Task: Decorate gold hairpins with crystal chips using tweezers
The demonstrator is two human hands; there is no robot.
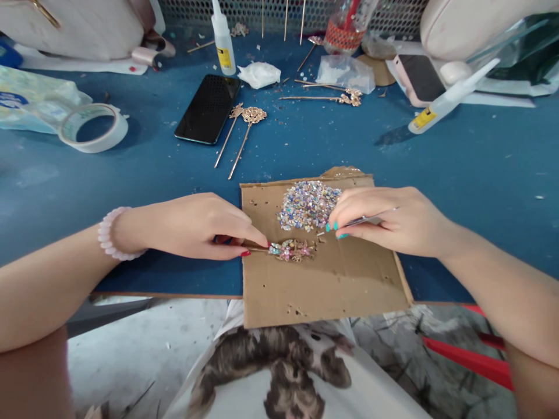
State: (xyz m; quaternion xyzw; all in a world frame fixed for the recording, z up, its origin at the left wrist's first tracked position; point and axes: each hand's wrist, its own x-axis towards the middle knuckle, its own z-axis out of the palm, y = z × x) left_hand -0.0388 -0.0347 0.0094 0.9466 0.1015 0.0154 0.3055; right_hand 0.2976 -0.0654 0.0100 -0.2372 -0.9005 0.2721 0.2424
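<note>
My left hand (213, 227) pinches the stem of a gold hairpin (292, 250). Its ornate head lies flat on a cardboard sheet (323, 291) and carries blue and pink stones on part of its surface. In my right hand (388, 221) is a pair of thin metal tweezers (364, 220), held like a pen. The tweezer tip hovers just right of and above the hairpin head, close to the lower edge of a pile of small glittering rhinestones (308, 203). Whether a stone sits in the tips is too small to tell.
Two gold hairpins (247, 137) lie beside a black phone (208, 109); more hairpins (323, 98) lie farther right. Glue bottles (223, 41) stand at the back and right (449, 99). A tape roll (94, 128) is at left. The cardboard overhangs the table's front edge.
</note>
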